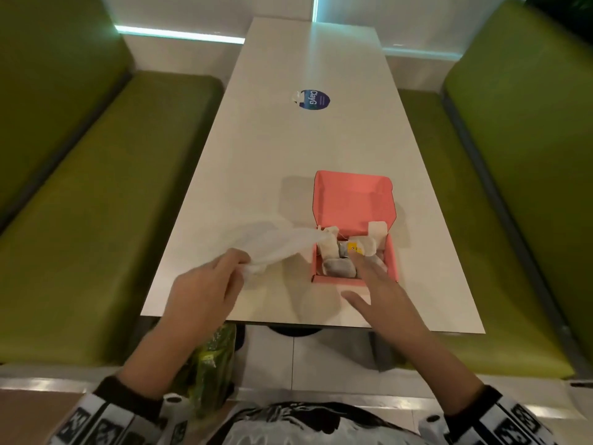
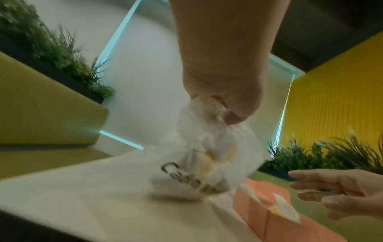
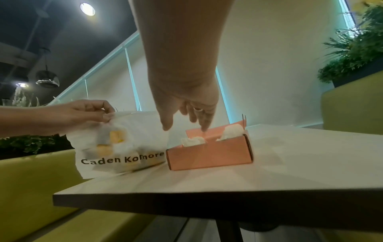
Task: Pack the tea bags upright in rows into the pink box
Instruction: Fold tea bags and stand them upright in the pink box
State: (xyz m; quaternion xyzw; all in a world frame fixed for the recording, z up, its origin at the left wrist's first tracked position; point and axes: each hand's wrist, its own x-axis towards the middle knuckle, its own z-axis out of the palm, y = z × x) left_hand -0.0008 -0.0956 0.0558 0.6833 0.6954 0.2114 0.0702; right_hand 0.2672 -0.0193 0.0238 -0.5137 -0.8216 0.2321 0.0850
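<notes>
The pink box (image 1: 393, 261) (image 3: 209, 154) (image 2: 263, 211) stands open near the table's front edge, lid up. Several tea bags (image 1: 340, 268) (image 3: 192, 141) lie jumbled in it, some leaning, one with a yellow tag (image 1: 355, 249). My left hand (image 1: 205, 284) (image 2: 225, 104) (image 3: 82, 113) pinches the top of a white plastic bag (image 1: 276, 244) (image 2: 207, 162) (image 3: 120, 144) printed "Caden Komore", held left of the box with more tea bags showing through it. My right hand (image 1: 372, 277) (image 3: 186, 117) (image 2: 335, 191) hovers open over the box, fingers straight, fingertips close to the tea bags.
The long white table (image 1: 288, 149) carries a round blue sticker (image 1: 314, 99) farther back. Green bench seats (image 1: 96, 220) (image 1: 513, 187) flank it on both sides. A green packet (image 1: 211, 358) lies below the table's front edge, by my lap. Plants (image 3: 356, 49) stand behind the benches.
</notes>
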